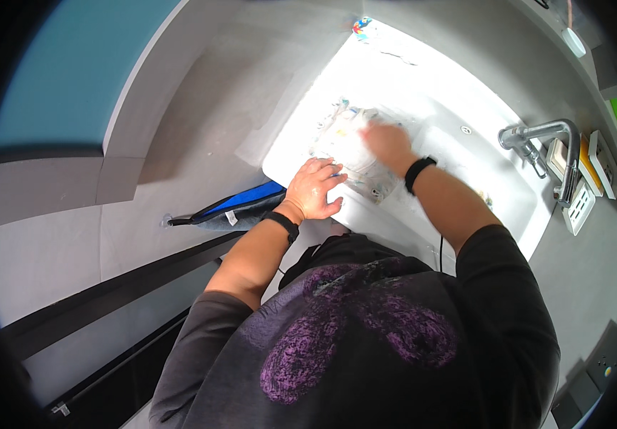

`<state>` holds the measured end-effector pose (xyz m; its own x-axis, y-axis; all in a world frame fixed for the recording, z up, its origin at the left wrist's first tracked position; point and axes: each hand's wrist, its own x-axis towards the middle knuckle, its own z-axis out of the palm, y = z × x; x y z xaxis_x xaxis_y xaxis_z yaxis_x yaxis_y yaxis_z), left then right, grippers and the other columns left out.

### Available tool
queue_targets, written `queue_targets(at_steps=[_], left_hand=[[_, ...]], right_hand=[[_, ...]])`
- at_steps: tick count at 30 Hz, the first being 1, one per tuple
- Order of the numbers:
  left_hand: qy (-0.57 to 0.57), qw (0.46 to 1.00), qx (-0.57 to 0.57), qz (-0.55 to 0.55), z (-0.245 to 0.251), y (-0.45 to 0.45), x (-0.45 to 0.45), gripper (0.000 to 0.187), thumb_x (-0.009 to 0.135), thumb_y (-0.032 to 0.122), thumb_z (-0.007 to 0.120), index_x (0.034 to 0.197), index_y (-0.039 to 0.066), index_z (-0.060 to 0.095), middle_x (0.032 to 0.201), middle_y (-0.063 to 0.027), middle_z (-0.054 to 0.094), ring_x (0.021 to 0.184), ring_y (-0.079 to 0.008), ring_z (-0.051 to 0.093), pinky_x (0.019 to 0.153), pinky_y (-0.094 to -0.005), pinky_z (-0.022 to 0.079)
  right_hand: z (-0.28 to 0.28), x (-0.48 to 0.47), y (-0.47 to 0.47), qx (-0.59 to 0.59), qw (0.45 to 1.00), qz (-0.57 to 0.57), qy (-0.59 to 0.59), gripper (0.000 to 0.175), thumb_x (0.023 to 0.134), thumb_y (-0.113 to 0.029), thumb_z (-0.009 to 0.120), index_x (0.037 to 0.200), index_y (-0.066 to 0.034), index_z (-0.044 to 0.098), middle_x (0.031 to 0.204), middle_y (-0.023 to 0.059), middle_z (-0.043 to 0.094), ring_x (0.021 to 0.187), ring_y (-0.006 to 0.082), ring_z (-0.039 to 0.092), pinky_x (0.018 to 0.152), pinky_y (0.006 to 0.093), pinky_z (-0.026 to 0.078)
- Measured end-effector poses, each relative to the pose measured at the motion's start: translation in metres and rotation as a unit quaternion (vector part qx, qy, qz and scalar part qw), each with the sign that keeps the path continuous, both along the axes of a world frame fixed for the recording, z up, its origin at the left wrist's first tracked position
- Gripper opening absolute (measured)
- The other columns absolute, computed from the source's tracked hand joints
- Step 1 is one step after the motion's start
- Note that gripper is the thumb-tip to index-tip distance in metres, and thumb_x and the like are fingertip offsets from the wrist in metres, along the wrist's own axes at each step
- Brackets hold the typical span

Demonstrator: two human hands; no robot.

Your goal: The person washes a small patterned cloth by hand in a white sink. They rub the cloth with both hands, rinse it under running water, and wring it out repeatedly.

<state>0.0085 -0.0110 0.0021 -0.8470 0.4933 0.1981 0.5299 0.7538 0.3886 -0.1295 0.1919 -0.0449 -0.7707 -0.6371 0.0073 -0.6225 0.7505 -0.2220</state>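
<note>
A wet, pale printed garment or cloth (pixel 340 137) lies spread on the white washboard side of a ceramic laundry sink (pixel 512 206), partly washed out by glare. My left hand (pixel 313 187) rests flat on its near left edge, with wet skin and the fingers apart. Over the cloth's right part is my right hand (pixel 390 146), curled and blurred by motion. Whether it grips cloth or some other thing is hidden. Both wrists wear black bands.
A chrome faucet (pixel 568 139) stands at the sink's right, beside the drain hole (pixel 466 130). Soap holders (pixel 579 206) hang behind it. Another pale cloth with a colourful print (pixel 362 28) lies at the far corner. A blue-lined cloth item (pixel 244 206) hangs at left.
</note>
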Motion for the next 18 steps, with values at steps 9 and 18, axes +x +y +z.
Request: queue_targets(at_steps=[9,18], left_hand=[[0.004,1.000,0.020,-0.010,0.003,0.000,-0.001,0.047,0.062,0.023,0.073,0.107,0.009,0.070,0.116,-0.0087,0.063,0.115,-0.0315,0.055,0.097,-0.0426,0.046],[0.003,1.000,0.010,0.001,0.001,0.000,0.000,0.048,0.061,0.024,0.073,0.107,0.010,0.071,0.116,-0.0078,0.063,0.115,-0.0304,0.056,0.098,-0.0415,0.046]], right_hand=[[-0.004,-0.013,-0.026,-0.061,0.994,0.072,0.049,0.039,0.097,-0.039,0.049,0.088,-0.0044,0.065,0.071,0.0136,0.067,0.071,0.0290,0.068,0.063,0.0436,0.052],[0.009,-0.019,-0.025,0.013,0.999,0.032,-0.004,0.032,0.095,-0.036,0.050,0.087,-0.0103,0.068,0.077,0.0114,0.069,0.073,0.0297,0.068,0.066,0.0425,0.052]])
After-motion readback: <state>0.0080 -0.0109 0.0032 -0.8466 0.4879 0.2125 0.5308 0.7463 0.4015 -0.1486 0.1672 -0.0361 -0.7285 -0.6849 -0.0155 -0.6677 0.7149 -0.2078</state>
